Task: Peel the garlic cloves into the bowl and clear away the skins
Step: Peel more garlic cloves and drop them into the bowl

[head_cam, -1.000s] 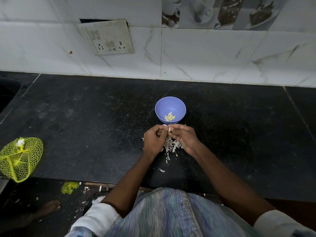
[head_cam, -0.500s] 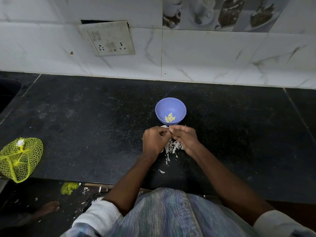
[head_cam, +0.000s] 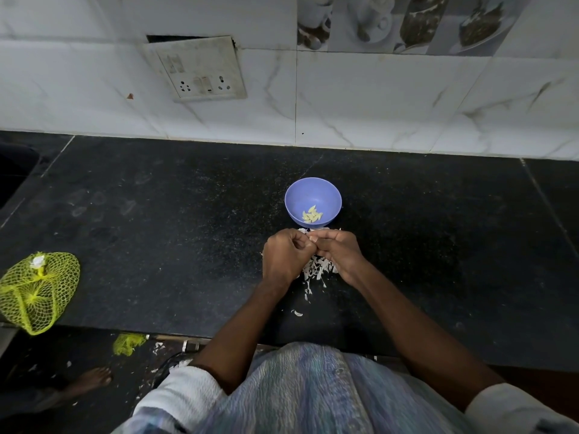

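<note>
Since the earlier frames the pale clove tip that stuck up between the fingertips is mostly covered now — only a small whitish bit shows where the two hands meet, and both hands sit a touch closer together. Bowl and skins haven't shifted.

Left hand is curled into a loose fist, fingers bent in, its fingertips meeting those of the right hand, which is curled too, thumb and forefinger pinching inward. Between them sits a clove, mostly hidden; both hands seem to pinch it, but how much skin is on it can't be told.

Both hands hover just in front of the bowl — a blue one, upright on the black table, approx. centre. Inside it lie a few peeled cloves, yellowish, bunched at the near side of the bottom.

Under and between the hands is a heap of skins, white flakes on the table, w/ a few strays trailing toward the near edge.

Far left on the table lies a yellow net bag. A switchboard hangs on the tiled wall behind. Below the table edge, a bare foot on the floor.
</note>
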